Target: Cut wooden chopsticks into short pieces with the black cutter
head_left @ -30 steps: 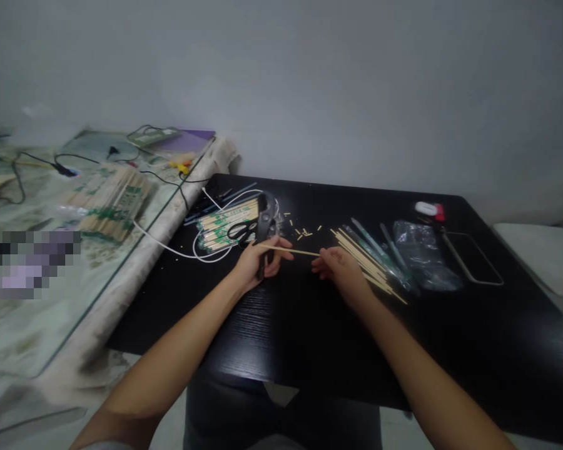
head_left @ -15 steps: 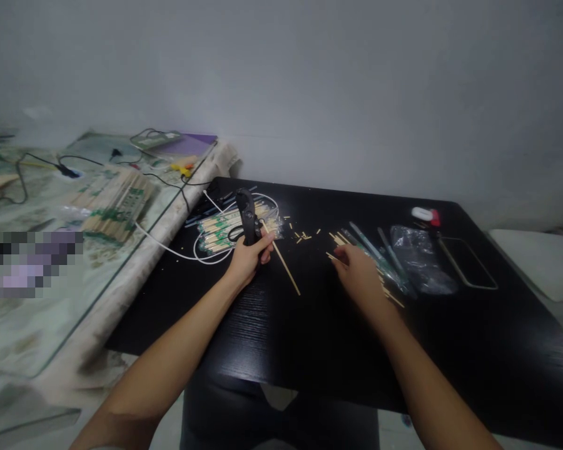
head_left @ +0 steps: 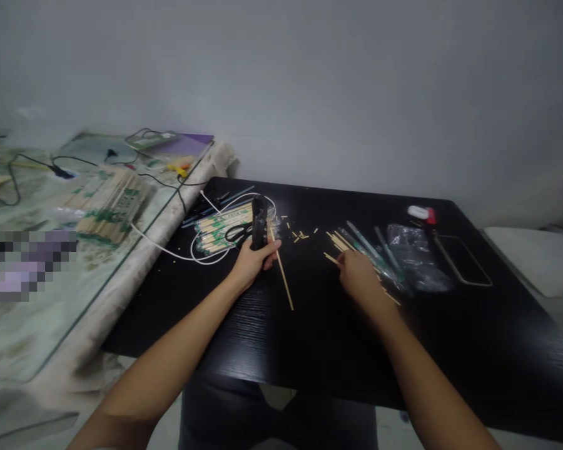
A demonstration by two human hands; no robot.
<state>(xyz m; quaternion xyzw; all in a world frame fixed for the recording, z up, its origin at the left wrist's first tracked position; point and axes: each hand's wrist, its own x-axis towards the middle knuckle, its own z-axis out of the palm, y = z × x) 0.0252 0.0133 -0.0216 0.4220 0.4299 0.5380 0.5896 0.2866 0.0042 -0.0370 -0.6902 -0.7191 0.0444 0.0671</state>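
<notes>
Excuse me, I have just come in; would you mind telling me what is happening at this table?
A person's left hand holds a black tool together with a thin wooden stick. The right hand is at the loose sticks on the black table; its exact grip is hard to see. Short wooden pieces lie scattered beyond the hands, and wrapped sticks lie near the left one.

The left hand (head_left: 253, 259) and right hand (head_left: 356, 272) are bare, as are the slim left forearm (head_left: 169, 356) and right forearm (head_left: 422, 369). At six o'clock, plain near-black trousers (head_left: 225, 409) cover the lap, with a greyish sliver of cloth (head_left: 271, 445) at the frame's edge.
</notes>
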